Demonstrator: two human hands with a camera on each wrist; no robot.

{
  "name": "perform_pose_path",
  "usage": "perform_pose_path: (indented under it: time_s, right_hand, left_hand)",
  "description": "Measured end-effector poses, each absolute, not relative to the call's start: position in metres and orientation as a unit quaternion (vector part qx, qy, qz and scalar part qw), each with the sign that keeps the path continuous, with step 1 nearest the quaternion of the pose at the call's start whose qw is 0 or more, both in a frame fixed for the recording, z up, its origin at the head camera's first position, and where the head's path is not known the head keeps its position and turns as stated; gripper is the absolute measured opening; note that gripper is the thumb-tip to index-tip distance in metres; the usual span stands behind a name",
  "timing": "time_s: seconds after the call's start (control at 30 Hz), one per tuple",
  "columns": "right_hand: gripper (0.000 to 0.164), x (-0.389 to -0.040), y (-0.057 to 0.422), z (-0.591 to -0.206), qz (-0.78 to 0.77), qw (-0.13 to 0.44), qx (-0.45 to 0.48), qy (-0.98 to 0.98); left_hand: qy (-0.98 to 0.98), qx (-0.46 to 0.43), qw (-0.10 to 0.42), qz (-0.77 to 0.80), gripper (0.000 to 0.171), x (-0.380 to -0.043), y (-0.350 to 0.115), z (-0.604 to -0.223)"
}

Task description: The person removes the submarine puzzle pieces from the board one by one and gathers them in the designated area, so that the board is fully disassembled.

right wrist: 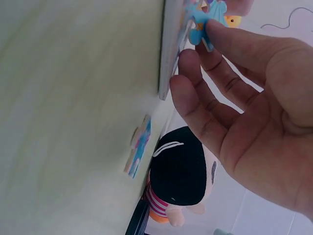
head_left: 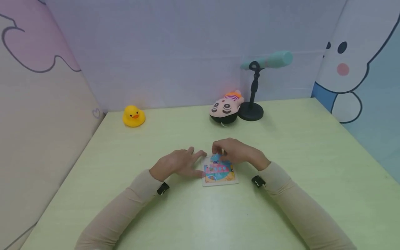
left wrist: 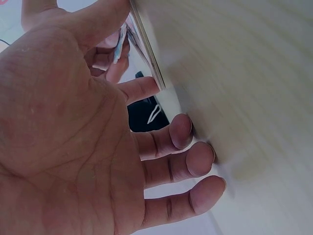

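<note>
A small square jigsaw puzzle (head_left: 218,176) with a pale frame and a colourful picture lies flat mid-table. My left hand (head_left: 178,163) is at its left side, thumb and index fingertip touching the frame; its other fingers stretch out over the tabletop in the left wrist view. Above the puzzle's top edge, my right hand (head_left: 235,151) pinches a light blue puzzle piece (right wrist: 199,27) between thumb and fingers, tilted off the board. Another puzzle piece (right wrist: 139,147) rests on the table beyond the board in the right wrist view; in the head view I cannot make it out.
A yellow rubber duck (head_left: 133,116) sits at the back left. At the back stand a plush doll (head_left: 225,108), lying over, and a black stand (head_left: 251,110) holding a mint-green cylinder (head_left: 275,60). Printed cloth walls (head_left: 187,52) enclose the table.
</note>
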State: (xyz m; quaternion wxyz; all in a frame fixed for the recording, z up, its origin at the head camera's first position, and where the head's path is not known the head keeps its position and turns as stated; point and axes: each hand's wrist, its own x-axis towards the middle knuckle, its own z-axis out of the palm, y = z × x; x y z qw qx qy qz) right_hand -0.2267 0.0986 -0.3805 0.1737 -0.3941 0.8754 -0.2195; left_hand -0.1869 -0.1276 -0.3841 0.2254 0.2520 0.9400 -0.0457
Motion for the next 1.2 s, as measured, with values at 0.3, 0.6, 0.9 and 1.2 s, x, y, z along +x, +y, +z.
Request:
perform_pose_path:
  time_s: [0.3, 0.6, 0.9, 1.2]
  right_hand:
    - [0.007, -0.236, 0.116, -0.372, -0.260, 0.204, -0.377, 0.866]
    - [0.005, -0.248, 0.148, -0.356, -0.256, 0.192, -0.346, 0.882]
    - [0.004, -0.254, 0.184, -0.351, -0.252, 0.206, -0.325, 0.888]
    - [0.006, -0.260, 0.198, -0.358, -0.220, 0.249, -0.286, 0.899]
  left_hand:
    - [0.940, 0.247, 0.234, -0.035, 0.073, -0.186, -0.126, -0.386]
    - [0.940, 0.249, 0.231, -0.028, 0.073, -0.186, -0.127, -0.385]
    - [0.939, 0.257, 0.225, -0.028, 0.073, -0.184, -0.127, -0.385]
    - [0.940, 0.255, 0.226, -0.019, 0.072, -0.185, -0.127, -0.383]
